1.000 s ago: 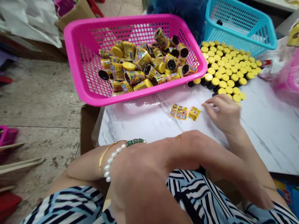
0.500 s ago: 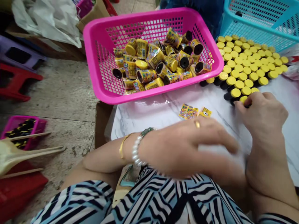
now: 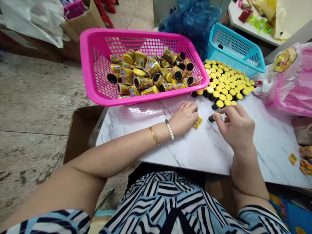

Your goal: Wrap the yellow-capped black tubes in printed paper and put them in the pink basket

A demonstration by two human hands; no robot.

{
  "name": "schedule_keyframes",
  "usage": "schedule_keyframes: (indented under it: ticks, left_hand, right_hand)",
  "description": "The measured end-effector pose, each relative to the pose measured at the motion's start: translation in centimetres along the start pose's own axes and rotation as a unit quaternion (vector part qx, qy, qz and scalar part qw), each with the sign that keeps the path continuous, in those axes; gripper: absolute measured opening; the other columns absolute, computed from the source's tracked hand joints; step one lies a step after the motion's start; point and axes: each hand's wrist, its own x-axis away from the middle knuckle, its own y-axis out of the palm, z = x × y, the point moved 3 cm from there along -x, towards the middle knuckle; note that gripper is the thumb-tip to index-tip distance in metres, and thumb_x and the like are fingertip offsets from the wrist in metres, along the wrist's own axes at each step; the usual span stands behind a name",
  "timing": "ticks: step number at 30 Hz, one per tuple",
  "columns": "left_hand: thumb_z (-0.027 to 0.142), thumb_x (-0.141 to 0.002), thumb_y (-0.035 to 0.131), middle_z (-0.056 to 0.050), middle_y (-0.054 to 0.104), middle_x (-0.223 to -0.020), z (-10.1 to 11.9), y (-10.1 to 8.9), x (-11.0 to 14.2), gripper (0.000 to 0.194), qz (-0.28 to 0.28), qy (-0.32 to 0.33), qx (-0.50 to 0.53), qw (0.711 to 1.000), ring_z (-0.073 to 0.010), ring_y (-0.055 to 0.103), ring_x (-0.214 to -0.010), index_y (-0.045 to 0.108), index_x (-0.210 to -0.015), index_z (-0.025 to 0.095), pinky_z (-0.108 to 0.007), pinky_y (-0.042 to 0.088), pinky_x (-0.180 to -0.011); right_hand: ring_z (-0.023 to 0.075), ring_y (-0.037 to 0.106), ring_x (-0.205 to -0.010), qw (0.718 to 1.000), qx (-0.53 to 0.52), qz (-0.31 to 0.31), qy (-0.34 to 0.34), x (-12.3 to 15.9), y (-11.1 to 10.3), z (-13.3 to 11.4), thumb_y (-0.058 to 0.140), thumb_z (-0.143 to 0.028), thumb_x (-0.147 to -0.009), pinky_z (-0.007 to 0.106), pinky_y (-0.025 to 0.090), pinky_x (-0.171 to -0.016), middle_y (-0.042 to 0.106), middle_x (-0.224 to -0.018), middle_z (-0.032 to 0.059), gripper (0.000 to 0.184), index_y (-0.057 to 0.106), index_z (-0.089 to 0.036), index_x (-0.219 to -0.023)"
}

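Observation:
My right hand (image 3: 237, 126) pinches a small black bottle with a yellow cap (image 3: 211, 119), tilted on its side just above or on the marble-patterned table. At the table's middle, the bent fingers of my left hand (image 3: 184, 118) are closed over small yellow printed labels (image 3: 198, 123); the fingertips are partly hidden. Beyond my right hand stand many identical black bottles with yellow caps (image 3: 223, 83) in a tight group. A pink basket (image 3: 143, 99) behind my left hand contains many bottles wrapped in yellow printed labels (image 3: 152, 66).
A blue basket (image 3: 243, 60) stands behind the capped bottles, beside a blue plastic bag (image 3: 190, 19). At the right are a pink basket in clear plastic (image 3: 290, 87) and more labelled pieces (image 3: 305, 159). A cardboard box (image 3: 80, 130) sits below the table's left edge.
My left hand has moved from in front of my body to the labels. My right hand has drawn a bottle leftward from the group. The view has shifted, showing more on the right.

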Motion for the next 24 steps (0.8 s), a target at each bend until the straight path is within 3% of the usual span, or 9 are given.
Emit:
schedule_keyframes:
  ticks: [4, 6, 9, 13, 16, 20, 22, 24]
  left_hand:
    - [0.033, -0.093, 0.073, -0.017, 0.064, -0.136, 0.3, -0.3, 0.2, 0.025, -0.023, 0.045, 0.019, 0.999, -0.0321, 0.053, -0.12, 0.076, -0.106, 0.012, -0.045, 0.043, -0.105]
    - [0.038, -0.089, 0.079, -0.013, 0.067, -0.131, 0.5, -0.2, 0.2, 0.025, -0.047, 0.05, 0.03, 0.997, -0.0323, 0.054, -0.118, 0.077, -0.101, 0.016, -0.044, 0.044, -0.103]
    - [0.034, -0.093, 0.075, -0.011, 0.069, -0.125, 0.7, 0.1, 0.0, 0.018, -0.065, 0.036, 0.021, 0.997, -0.031, 0.055, -0.116, 0.078, -0.094, 0.017, -0.043, 0.044, -0.101]
    - [0.032, -0.094, 0.072, -0.017, 0.063, -0.139, 0.5, 0.1, -0.2, 0.025, -0.039, 0.015, -0.01, 0.999, -0.0321, 0.054, -0.121, 0.077, -0.108, 0.011, -0.044, 0.042, -0.105]
    - [0.034, -0.092, 0.075, -0.014, 0.069, -0.125, 0.4, 0.1, -0.3, 0.03, -0.044, 0.021, 0.002, 0.999, -0.0322, 0.057, -0.117, 0.076, -0.115, 0.014, -0.044, 0.043, -0.101]
    - [0.027, -0.095, 0.07, -0.012, 0.074, -0.1, 0.7, -0.1, -0.4, 0.015, -0.06, 0.033, 0.039, 0.997, -0.0283, 0.062, -0.103, 0.079, -0.095, 0.015, -0.042, 0.044, -0.093]
    - [0.025, -0.097, 0.068, -0.011, 0.074, -0.093, 0.6, -0.8, -0.4, 0.017, -0.037, 0.017, 0.1, 0.994, -0.025, 0.064, -0.096, 0.079, -0.09, 0.014, -0.04, 0.045, -0.092]
    - [0.031, -0.1, 0.064, -0.008, 0.072, -0.084, 0.3, -1.7, -0.2, 0.025, -0.03, -0.023, 0.225, 0.974, -0.0199, 0.064, -0.084, 0.078, -0.087, 0.015, -0.035, 0.047, -0.086]
  right_hand:
    - [0.0196, 0.075, -0.087, 0.994, -0.073, -0.003, -0.079, 0.3, -1.0, -1.0, 0.067, -0.031, -0.099, 0.031, 0.054, -0.071, 0.079, -0.101, 0.0047, 0.009, 0.073, -0.024, -0.097]
    - [0.0209, 0.076, -0.088, 0.993, -0.083, 0.0, -0.079, 0.3, -1.0, -0.9, 0.068, -0.032, -0.098, 0.033, 0.056, -0.075, 0.08, -0.096, 0.0042, 0.009, 0.073, -0.025, -0.096]
    - [0.0222, 0.075, -0.086, 0.995, -0.085, 0.017, -0.054, 0.1, -0.7, -0.4, 0.068, -0.034, -0.098, 0.035, 0.057, -0.076, 0.081, -0.093, 0.005, 0.012, 0.074, -0.025, -0.094]
    - [0.0224, 0.075, -0.087, 0.994, -0.091, 0.037, -0.04, 0.1, -0.6, 0.1, 0.068, -0.034, -0.099, 0.034, 0.055, -0.074, 0.081, -0.093, 0.0055, 0.012, 0.075, -0.024, -0.095]
    - [0.022, 0.075, -0.088, 0.994, -0.096, 0.039, -0.046, 0.2, -0.6, 0.2, 0.068, -0.033, -0.099, 0.034, 0.055, -0.075, 0.081, -0.093, 0.005, 0.011, 0.074, -0.024, -0.095]
    - [0.0225, 0.075, -0.088, 0.992, -0.107, 0.04, -0.048, 0.3, -0.4, 0.2, 0.067, -0.034, -0.098, 0.037, 0.056, -0.081, 0.081, -0.093, 0.0049, 0.012, 0.074, -0.025, -0.094]
    - [0.0231, 0.075, -0.09, 0.99, -0.12, 0.035, -0.065, 0.2, -0.5, 0.0, 0.068, -0.034, -0.098, 0.037, 0.057, -0.083, 0.081, -0.093, 0.0051, 0.011, 0.074, -0.025, -0.094]
    - [0.024, 0.075, -0.094, 0.985, -0.15, 0.018, -0.079, 0.1, -0.5, -0.4, 0.07, -0.034, -0.097, 0.038, 0.059, -0.082, 0.08, -0.099, 0.006, 0.01, 0.074, -0.026, -0.101]
